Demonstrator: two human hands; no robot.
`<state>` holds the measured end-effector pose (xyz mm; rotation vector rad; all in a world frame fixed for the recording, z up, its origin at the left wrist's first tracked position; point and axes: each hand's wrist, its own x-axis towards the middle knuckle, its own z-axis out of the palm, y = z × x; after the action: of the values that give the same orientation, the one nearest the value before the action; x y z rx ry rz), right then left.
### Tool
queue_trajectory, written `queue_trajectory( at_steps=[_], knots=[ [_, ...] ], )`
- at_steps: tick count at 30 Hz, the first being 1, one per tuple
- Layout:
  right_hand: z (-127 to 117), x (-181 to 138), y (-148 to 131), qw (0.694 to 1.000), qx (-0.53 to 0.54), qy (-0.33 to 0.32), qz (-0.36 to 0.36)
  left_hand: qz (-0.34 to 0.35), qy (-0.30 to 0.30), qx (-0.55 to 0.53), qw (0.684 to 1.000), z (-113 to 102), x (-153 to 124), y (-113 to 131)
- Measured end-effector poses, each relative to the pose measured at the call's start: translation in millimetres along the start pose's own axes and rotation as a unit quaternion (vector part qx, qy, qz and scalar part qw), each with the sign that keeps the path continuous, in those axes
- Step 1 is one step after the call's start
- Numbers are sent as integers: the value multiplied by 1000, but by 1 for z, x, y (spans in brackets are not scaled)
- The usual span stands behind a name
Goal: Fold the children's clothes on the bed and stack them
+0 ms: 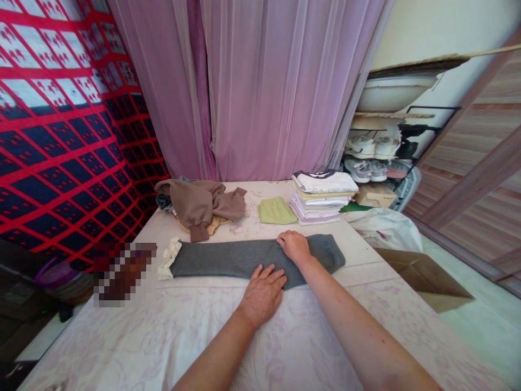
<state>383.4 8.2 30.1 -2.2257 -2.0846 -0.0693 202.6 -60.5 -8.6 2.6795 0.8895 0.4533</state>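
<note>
Across the sheet (134,336), likely trousers (223,258), frill (169,259) leftward.

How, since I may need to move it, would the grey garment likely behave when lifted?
The grey garment would probably flop, being long, soft-looking cloth. Its matte surface suggests little slipperiness. The loose, ruffled pale trim would likely dangle.

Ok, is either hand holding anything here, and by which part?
The left hand lies flat on the grey garment at its near edge, not gripping. The right hand curls at the far edge; whether it pinches there cannot be told.
</note>
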Motion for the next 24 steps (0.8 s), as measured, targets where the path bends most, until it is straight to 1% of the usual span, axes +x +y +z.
queue_trajectory(
  at_steps=[2, 5, 6, 7, 8, 10, 11, 13, 16, 19, 22, 24],
  knots=[
    [-1, -4, 3, 1000, 7, 23, -7, -3, 6, 2, 1000, 0, 0, 1],
    [-4, -15, 7, 993, 40, 114, -3, -11, 19, 6, 1000, 0, -1, 2],
    [-4, -20, 9, 989, 54, 138, -7, -13, 24, 6, 1000, 0, -2, 2],
    [-2, -25, 10, 987, 66, 146, -19, -14, 27, 6, 1000, 1, -2, 3],
    [1, -30, 11, 987, 74, 138, -35, -14, 28, 5, 999, 1, -2, 3],
    [8, -37, 13, 990, 77, 97, -66, -20, 24, 3, 1000, 1, -3, 5],
    [12, -40, 13, 992, 73, 75, -70, -23, 19, 1, 1000, 0, -2, 6],
    [18, -42, 13, 995, 66, 44, -56, -33, 9, -8, 999, -5, 1, 8],
    [19, -41, 12, 997, 64, 17, -42, -44, -8, -27, 999, -21, 9, 3],
    [13, -40, 12, 997, 66, -11, -50, -71, -5, -5, 997, -42, 18, -17],
    [7, -43, 20, 994, 64, -42, -77, -151, -9, 79, 985, -55, 17, -50],
    [7, -46, 30, 996, 47, -32, -66, -199, -35, 116, 972, -56, 12, -68]
  ],
)
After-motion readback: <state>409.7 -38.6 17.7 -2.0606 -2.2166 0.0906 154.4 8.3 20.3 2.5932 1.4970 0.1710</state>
